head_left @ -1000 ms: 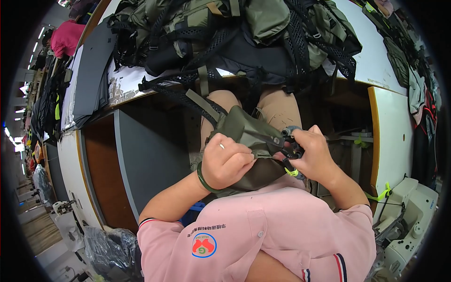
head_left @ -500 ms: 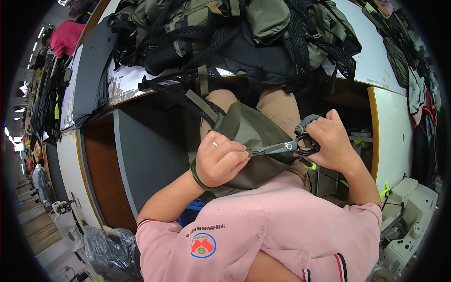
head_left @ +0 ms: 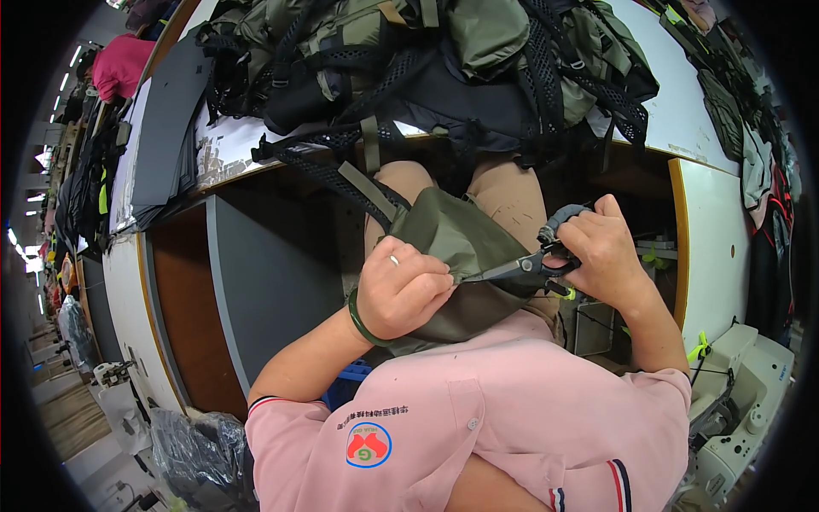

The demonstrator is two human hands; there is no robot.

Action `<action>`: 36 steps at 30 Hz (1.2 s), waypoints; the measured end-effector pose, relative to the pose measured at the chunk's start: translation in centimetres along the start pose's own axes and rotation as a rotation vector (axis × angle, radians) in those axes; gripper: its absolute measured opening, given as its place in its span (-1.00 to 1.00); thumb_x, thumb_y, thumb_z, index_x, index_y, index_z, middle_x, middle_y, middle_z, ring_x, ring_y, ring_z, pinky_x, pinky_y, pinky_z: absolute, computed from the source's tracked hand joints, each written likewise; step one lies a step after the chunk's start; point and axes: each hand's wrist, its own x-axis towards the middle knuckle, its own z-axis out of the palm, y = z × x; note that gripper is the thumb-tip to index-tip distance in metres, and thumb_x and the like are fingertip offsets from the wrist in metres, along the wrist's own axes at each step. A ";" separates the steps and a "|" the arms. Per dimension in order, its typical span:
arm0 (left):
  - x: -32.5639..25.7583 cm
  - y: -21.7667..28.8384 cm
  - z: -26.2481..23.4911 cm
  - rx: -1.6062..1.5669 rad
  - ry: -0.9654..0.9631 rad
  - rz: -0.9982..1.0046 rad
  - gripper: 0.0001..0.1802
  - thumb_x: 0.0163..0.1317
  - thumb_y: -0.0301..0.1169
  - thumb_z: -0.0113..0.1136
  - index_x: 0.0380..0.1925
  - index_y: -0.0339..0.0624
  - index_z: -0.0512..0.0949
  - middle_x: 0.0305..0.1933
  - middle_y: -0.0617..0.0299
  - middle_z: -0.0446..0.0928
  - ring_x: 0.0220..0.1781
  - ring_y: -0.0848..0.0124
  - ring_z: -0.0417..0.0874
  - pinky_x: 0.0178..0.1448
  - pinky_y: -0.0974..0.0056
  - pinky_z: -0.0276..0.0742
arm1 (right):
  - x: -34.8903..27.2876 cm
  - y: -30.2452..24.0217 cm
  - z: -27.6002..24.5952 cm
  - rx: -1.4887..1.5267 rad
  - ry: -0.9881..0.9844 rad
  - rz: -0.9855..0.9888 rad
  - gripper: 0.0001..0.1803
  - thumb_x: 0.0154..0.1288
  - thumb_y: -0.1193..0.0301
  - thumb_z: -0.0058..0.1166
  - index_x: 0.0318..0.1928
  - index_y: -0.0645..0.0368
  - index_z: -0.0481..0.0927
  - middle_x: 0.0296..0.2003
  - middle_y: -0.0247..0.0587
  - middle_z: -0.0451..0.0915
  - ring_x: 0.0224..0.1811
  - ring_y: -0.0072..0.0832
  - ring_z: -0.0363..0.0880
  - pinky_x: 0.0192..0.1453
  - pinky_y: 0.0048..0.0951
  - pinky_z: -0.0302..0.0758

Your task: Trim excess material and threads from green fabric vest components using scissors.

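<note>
Wearing a pink short-sleeved shirt [head_left: 478, 427] with a round badge on the chest, the person fills the lower edge of the head view, and both bare forearms rise from it toward the lap. Just above the shirt, the left hand [head_left: 401, 290] is curled into a tight fist around a bunched fold of an olive-green fabric bag [head_left: 452, 256], the fingers fully closed on the cloth; a ring shows on one finger and a dark green bangle [head_left: 358, 320] sits at the wrist. To the right, at about the same height, the right hand [head_left: 597, 247] is wrapped closed around the handles of a pair of scissors [head_left: 520, 269], with fingers through or over the loops so that the grip itself is hidden. The scissor blades point left and reach the bag's edge right beside the left fist; whether they stand slightly parted or closed I cannot tell. The bag rests on the person's lap, over bare knees, and a webbing strap [head_left: 367, 189] runs from it up and to the left. Beyond the knees stands a workbench [head_left: 699, 136] with a pale top and a brown edge, heaped with olive and black backpacks [head_left: 444, 60] with mesh panels. Flat dark panels [head_left: 162, 128] lie stacked on its left part. At the lower right stands a white sewing machine [head_left: 742, 410].
</note>
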 end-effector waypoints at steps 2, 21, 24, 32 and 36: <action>0.0 0.0 0.0 -0.001 0.003 -0.005 -0.67 -0.21 -0.64 0.47 -0.44 -0.11 0.54 -0.37 0.29 0.61 -0.47 0.35 0.50 -0.32 0.26 0.31 | -0.1 0.1 0.1 0.031 0.004 0.042 -0.57 -0.22 0.32 0.54 -0.46 0.10 0.46 -0.57 -0.33 0.51 -0.51 -0.32 0.43 -0.19 -0.32 0.25; 2.2 -4.2 -1.9 -1.290 -0.690 -1.107 -0.76 0.10 -0.61 0.41 -0.19 -0.30 0.67 -0.29 0.37 0.61 -0.26 0.66 0.54 -0.13 0.49 0.49 | 1.7 -1.3 2.9 0.844 -0.238 0.302 -0.72 0.10 0.49 0.37 -0.36 0.23 0.46 -0.48 -0.18 0.51 -0.45 -0.29 0.46 -0.29 -0.33 0.42; 1.8 -4.5 -1.6 -1.400 -0.621 -1.231 -0.73 0.10 -0.63 0.38 -0.15 -0.29 0.66 -0.20 0.30 0.67 -0.20 0.60 0.63 -0.01 0.48 0.55 | 1.6 -0.7 2.6 0.557 -0.097 0.132 -0.64 -0.04 0.39 0.49 -0.40 0.18 0.49 -0.53 -0.26 0.45 -0.50 -0.32 0.36 -0.32 -0.35 0.31; 1.6 -4.0 -1.4 -1.531 -0.513 -1.328 -0.67 0.09 -0.66 0.35 -0.10 -0.27 0.65 -0.12 0.30 0.66 -0.10 0.57 0.65 0.08 0.46 0.55 | 1.1 1.1 -1.1 0.021 0.015 -0.013 -0.49 -0.30 0.19 0.55 -0.44 0.12 0.47 -0.55 -0.32 0.44 -0.45 -0.31 0.44 -0.27 -0.29 0.23; 1.6 -3.9 -1.1 -1.518 -0.530 -1.345 -0.67 0.09 -0.67 0.35 -0.09 -0.26 0.65 -0.11 0.30 0.65 -0.10 0.57 0.64 0.10 0.45 0.55 | 1.1 1.0 -1.8 -0.045 -0.035 -0.015 -0.60 -0.23 0.30 0.47 -0.41 0.11 0.50 -0.52 -0.33 0.51 -0.40 -0.35 0.51 -0.24 -0.33 0.28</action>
